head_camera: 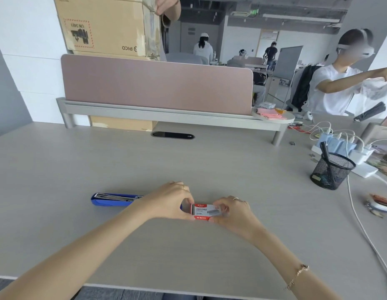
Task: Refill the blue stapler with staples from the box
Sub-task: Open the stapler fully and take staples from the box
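Observation:
A small red and white staple box (201, 211) lies just above the desk near its front middle, held between both hands. My left hand (169, 200) pinches its left end with thumb and fingers. My right hand (232, 210) grips its right end. The blue stapler (113, 199) lies on the desk to the left, opened flat with its metal staple channel facing up; its right end is hidden behind my left hand.
A black mesh pen cup (331, 171) stands at the right, beside a power strip (352, 152) with chargers and white cables. A pink divider (157, 87) on a grey shelf runs along the back. Another person works at the far right.

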`<state>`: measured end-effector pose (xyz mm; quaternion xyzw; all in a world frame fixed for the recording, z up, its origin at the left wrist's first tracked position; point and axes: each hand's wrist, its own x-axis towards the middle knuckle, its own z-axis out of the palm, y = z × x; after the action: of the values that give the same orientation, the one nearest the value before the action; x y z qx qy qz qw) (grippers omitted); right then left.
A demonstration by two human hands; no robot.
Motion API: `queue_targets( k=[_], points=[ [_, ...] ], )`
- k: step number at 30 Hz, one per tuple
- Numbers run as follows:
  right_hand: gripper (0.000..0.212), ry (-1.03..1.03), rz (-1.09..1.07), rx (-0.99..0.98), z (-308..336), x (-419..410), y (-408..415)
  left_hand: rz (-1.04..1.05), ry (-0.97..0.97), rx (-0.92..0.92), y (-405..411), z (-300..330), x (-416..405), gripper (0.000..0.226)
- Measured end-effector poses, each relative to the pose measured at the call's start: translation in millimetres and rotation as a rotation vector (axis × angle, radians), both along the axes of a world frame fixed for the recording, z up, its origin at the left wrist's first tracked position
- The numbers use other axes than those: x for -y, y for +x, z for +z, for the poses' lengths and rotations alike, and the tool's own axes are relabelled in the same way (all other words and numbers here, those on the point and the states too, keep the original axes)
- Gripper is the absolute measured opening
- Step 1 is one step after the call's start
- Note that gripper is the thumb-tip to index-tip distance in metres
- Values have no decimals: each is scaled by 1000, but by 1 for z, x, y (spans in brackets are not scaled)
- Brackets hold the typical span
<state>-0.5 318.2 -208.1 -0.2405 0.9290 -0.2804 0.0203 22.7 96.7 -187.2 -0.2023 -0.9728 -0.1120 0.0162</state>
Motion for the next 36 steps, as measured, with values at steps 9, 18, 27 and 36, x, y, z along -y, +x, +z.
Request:
queue_targets(
  k=[9, 18, 27, 36],
  points=[
    [42, 71, -11, -68, -2, -14, -3, 22, 39, -2, 8, 1, 16, 35],
    [42, 108, -10, -166, -2, -5, -1, 9, 52, 59, 2, 6, 9, 21],
    [38, 100, 1, -137, -1, -6, 0, 112, 174, 141, 1, 9, 9, 28],
    [38, 98, -6, -136, 0, -5, 3, 137, 247, 161, -1, 10, 12, 17]
  ],
)
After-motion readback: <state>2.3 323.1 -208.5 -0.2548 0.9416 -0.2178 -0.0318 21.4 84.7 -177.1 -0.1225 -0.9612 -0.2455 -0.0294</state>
